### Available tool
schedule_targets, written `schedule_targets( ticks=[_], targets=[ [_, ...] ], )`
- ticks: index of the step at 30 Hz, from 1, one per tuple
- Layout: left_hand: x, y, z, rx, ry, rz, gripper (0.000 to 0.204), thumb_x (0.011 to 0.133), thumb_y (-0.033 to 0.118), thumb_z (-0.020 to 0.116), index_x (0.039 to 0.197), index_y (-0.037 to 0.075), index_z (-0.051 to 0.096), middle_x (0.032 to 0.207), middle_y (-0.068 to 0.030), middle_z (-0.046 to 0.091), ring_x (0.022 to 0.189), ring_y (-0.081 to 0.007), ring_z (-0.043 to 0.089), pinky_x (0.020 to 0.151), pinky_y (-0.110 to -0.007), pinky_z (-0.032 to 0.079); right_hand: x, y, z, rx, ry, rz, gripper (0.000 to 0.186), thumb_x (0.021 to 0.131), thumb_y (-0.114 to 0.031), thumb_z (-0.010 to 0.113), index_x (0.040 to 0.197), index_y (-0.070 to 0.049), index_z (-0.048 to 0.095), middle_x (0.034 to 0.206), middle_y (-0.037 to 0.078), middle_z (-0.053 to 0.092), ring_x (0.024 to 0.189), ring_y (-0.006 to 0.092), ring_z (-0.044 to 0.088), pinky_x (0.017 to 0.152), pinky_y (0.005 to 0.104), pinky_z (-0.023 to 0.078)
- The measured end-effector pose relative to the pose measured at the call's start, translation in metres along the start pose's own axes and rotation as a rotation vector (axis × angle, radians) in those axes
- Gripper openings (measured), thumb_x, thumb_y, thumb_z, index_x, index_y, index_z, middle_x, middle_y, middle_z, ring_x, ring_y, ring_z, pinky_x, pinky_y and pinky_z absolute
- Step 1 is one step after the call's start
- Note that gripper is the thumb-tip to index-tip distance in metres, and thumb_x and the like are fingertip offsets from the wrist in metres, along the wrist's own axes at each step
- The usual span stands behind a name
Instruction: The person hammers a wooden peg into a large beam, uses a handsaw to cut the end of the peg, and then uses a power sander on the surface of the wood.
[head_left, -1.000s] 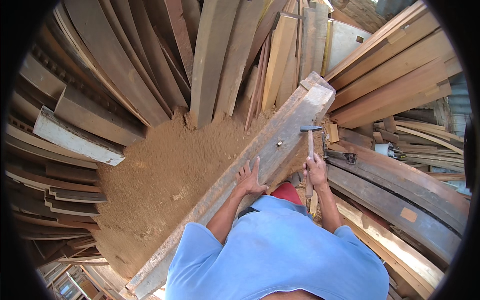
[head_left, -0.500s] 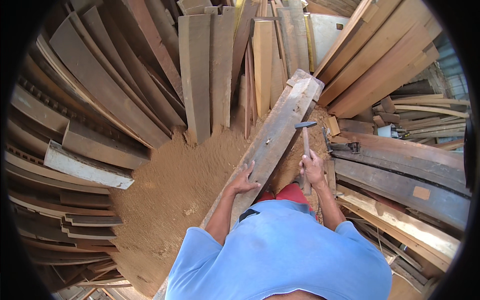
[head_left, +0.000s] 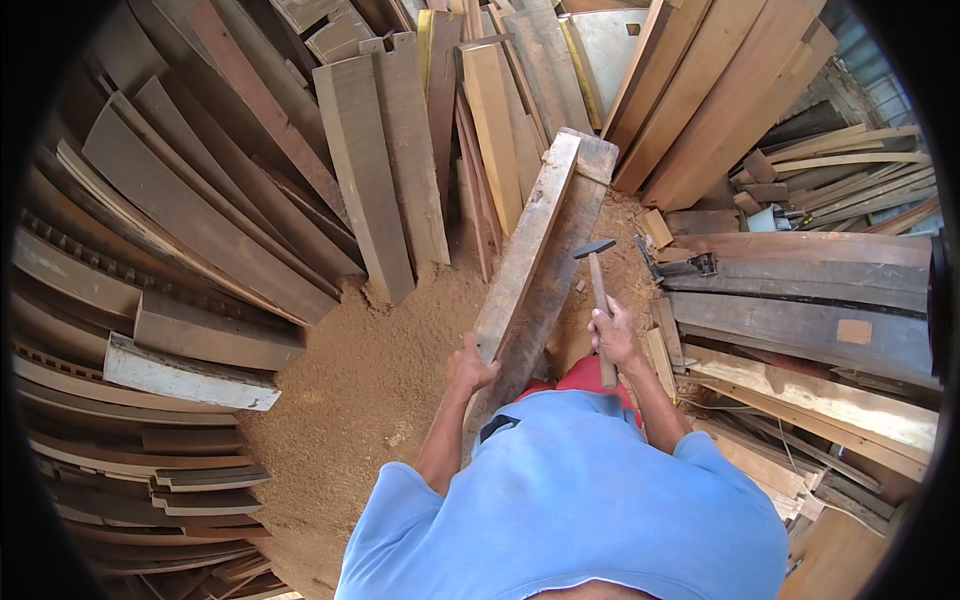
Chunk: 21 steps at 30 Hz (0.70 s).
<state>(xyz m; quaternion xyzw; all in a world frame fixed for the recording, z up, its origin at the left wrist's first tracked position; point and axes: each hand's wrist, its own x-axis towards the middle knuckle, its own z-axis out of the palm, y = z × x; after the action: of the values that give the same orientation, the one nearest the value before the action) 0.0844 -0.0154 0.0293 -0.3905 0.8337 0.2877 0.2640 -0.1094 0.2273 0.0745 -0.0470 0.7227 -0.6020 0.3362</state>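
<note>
**Right grip (head_left: 615, 336) clasps hammer (head_left: 600, 284)**

Our left grip (head_left: 470, 368) holds the near end of a wooden beam (head_left: 532, 240), set over a broader plank (head_left: 566, 230) before us. We have the hammer right of the beam, its head farthest from us.

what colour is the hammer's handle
The hammer's handle is light brown; it shows best in the head view.

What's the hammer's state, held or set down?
Held. The right hand is wrapped around the handle of the hammer, its head at the end away from the blue shirt.
</note>
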Motion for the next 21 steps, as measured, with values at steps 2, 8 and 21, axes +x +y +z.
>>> schedule_targets(
  ticks=[2,8,21],
  targets=[
    [-0.004,0.006,0.002,0.011,0.004,0.002,0.084,0.077,0.046,0.076,0.141,0.008,0.036,0.113,-0.0298,0.071,0.108,-0.0473,0.069,0.094,-0.052,0.054,-0.002,0.003,-0.002,-0.006,-0.009,-0.001,0.041,0.102,-0.023,0.054,0.134,0.003,0.055,0.076,0.004,0.063,0.054,0.0094,0.058,0.051,0.0262,0.049],
    [-0.009,0.01,-0.004,0.0,0.013,-0.019,0.083,0.077,0.045,0.076,0.139,0.008,0.037,0.115,-0.03,0.07,0.11,-0.0468,0.068,0.095,-0.053,0.053,-0.011,-0.001,0.002,-0.05,-0.018,-0.005,0.042,0.101,-0.022,0.054,0.133,0.004,0.055,0.076,0.004,0.063,0.054,0.0101,0.059,0.052,0.0271,0.05],
    [0.004,-0.007,-0.01,-0.069,0.016,0.121,0.086,0.073,0.043,0.079,0.141,0.005,0.043,0.122,-0.0326,0.067,0.115,-0.0476,0.066,0.098,-0.053,0.052,-0.021,-0.005,-0.001,-0.063,-0.026,0.002,0.044,0.1,-0.023,0.054,0.135,0.004,0.055,0.076,0.003,0.064,0.055,0.0088,0.059,0.051,0.0263,0.049]
  ],
)
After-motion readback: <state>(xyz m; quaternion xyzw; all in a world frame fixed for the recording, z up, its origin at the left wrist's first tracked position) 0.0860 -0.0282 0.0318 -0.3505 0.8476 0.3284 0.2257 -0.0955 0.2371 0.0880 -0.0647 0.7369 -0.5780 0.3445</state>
